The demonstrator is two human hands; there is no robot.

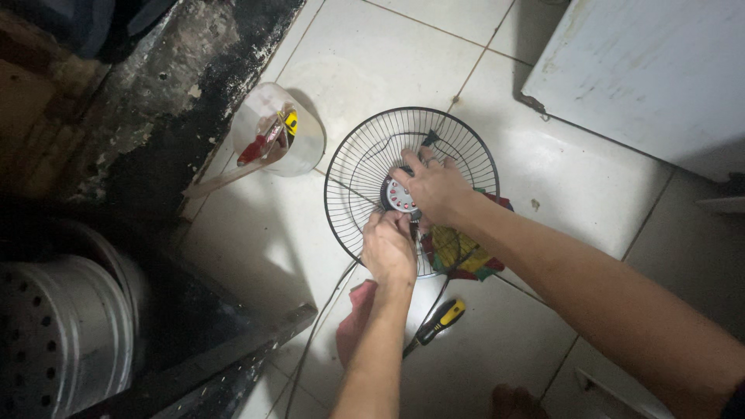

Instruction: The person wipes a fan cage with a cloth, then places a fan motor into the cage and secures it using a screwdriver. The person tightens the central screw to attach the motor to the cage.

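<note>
I see the fan grille point(353, 167) lying flat on the floor point(256, 233), in the middle of the frame. My right hand point(437, 188) rests on the round hub point(397, 195) at its centre, fingers spread and pressing down, not wrapped around anything. My left hand point(388, 247) comes in from below, at the hub's lower edge. Its fingers are curled in tight there, but I cannot tell what they pinch, because the hand hides it.

I think the work now is at the hub. To do it well, I keep the right hand pushing down so the grille does not spin or slide on the smooth tiles. I turn only with the left fingers, in small turns, and I keep them off the thin wires.

A bright cloth point(459, 252) lies under the grille at the lower right, so the grille may rock a bit. A screwdriver point(434, 321) with a yellow and black handle lies near the bottom of the frame, just below my hands. A clear tub point(306, 143) with small tools sits at the upper left.
</note>
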